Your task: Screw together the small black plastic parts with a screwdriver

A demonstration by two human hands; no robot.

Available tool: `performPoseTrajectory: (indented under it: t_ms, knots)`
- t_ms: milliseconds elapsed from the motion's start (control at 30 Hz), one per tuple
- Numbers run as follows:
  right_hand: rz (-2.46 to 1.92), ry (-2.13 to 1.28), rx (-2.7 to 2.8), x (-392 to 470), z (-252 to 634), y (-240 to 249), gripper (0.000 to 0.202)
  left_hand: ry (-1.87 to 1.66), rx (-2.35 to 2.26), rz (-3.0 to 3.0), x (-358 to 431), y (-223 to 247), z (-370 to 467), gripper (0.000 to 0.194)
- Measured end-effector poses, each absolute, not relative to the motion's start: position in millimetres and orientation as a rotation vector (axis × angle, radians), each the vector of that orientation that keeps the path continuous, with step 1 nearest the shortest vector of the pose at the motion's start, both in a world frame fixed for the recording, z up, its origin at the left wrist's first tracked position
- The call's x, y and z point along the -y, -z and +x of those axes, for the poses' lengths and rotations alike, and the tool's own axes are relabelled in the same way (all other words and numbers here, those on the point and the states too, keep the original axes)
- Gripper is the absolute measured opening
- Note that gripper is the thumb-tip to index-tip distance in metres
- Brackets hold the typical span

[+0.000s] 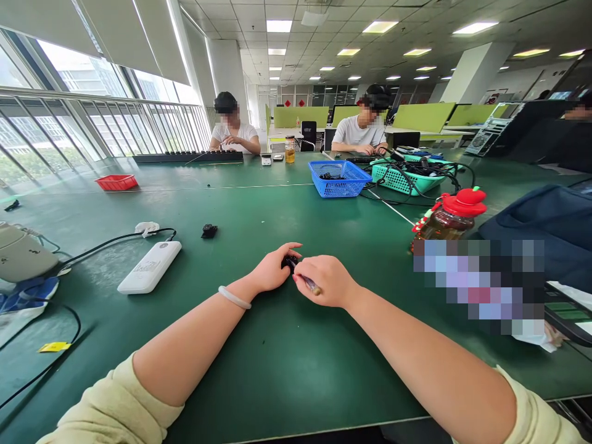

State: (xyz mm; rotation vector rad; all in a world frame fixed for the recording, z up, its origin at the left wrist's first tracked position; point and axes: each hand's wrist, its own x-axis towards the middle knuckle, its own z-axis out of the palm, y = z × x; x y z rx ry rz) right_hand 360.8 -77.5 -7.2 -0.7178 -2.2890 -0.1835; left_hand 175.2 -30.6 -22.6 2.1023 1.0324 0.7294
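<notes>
Near the middle of the green table (296, 357), my left hand (274, 266) is closed round a small black part (290, 261), thumb and fingers on its sides. My right hand (327, 281) grips a slim pen-like tool (312, 286) with a brownish rear end. The tool's front end points at the black part; its tip is hidden by my fingers, so I cannot tell whether it touches. Another small black piece (209, 231) lies on the table to the left, beyond my left hand.
A white power bank (150, 267) with a black cable lies left. Ahead are a blue basket (340, 180), a green basket (407, 180) of cables and a red tray (116, 182). A red-lidded jar (444, 217) and dark bag (546, 228) stand right. Two people sit across the table.
</notes>
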Motion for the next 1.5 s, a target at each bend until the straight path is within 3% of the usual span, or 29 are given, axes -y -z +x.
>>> performPoseTrajectory:
  t_ms: [667, 1033, 1500]
  knots:
    - [-0.597, 0.427, 2.504, 75, 356, 12, 0.019, -0.701, -1.068, 2.148, 30, 21, 176, 0.057]
    - [-0.755, 0.106, 2.323, 74, 367, 6, 0.022, -0.691, -1.025, 2.148, 30, 20, 176, 0.052]
    - [-0.736, 0.524, 2.5, 84, 341, 15, 0.021, -0.705, -0.981, 2.121, 29, 19, 176, 0.067]
